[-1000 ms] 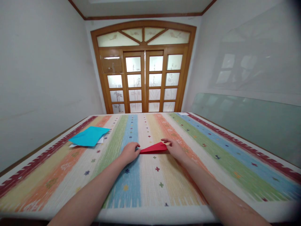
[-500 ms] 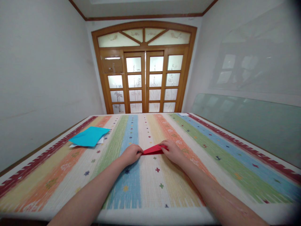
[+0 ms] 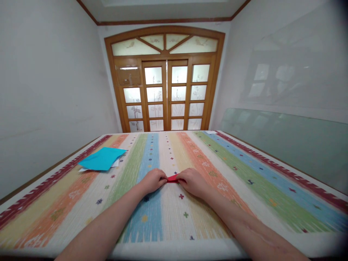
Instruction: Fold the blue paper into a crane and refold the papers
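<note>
A folded piece of red paper (image 3: 172, 178) lies low over the middle of the striped tablecloth (image 3: 174, 217). My left hand (image 3: 153, 180) pinches its left end between thumb and fingers. Closed over the right part is my right hand (image 3: 191, 181), which hides much of the paper. Only a short red strip shows between the two hands, so the shape of the fold cannot be made out.
To the left lies a blue sheet of paper (image 3: 103, 158) with white paper (image 3: 115, 164) under it. A small white piece (image 3: 211, 132) rests at the far edge. Beyond the table stand wooden doors with glass panes (image 3: 166, 94); walls flank both sides.
My right hand has slid left along the red paper, closer to my left hand, covering more of it. My left hand keeps its pinch, nearly in place.
</note>
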A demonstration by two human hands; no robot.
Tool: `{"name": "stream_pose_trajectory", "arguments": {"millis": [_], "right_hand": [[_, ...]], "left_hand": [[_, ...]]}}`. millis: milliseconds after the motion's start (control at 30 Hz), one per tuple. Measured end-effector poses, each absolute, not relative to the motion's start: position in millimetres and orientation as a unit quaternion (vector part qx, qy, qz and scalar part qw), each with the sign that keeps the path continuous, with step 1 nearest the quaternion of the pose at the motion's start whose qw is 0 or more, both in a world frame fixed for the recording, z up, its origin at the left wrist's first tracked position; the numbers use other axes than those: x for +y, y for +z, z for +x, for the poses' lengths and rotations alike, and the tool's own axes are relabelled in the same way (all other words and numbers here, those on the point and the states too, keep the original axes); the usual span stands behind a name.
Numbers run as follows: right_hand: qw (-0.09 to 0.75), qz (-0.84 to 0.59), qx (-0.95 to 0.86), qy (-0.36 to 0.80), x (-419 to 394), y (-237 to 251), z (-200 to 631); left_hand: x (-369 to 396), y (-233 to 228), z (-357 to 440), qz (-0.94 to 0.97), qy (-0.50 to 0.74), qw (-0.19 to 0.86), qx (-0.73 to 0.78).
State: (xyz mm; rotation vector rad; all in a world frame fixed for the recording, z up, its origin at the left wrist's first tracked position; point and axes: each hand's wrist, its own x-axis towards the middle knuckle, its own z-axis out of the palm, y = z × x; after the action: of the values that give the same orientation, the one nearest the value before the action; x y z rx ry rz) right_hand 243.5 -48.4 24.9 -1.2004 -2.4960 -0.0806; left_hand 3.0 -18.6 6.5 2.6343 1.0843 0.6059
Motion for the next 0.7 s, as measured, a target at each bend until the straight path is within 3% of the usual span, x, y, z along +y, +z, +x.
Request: {"name": "stream_pose_trajectory", "arguments": {"millis": [433,700], "right_hand": [[0.204,-0.459,-0.863,-0.059,-48.8,25.5,246.1],[0.199,-0.387,-0.899,0.047,-46.0,25.0,246.4]], "left_hand": [[-23.9,6.0,10.2,0.89,0.21,0.164,0.371],[-27.8,11.8,12.0,0.916,0.187,0.109,0.338]]}}
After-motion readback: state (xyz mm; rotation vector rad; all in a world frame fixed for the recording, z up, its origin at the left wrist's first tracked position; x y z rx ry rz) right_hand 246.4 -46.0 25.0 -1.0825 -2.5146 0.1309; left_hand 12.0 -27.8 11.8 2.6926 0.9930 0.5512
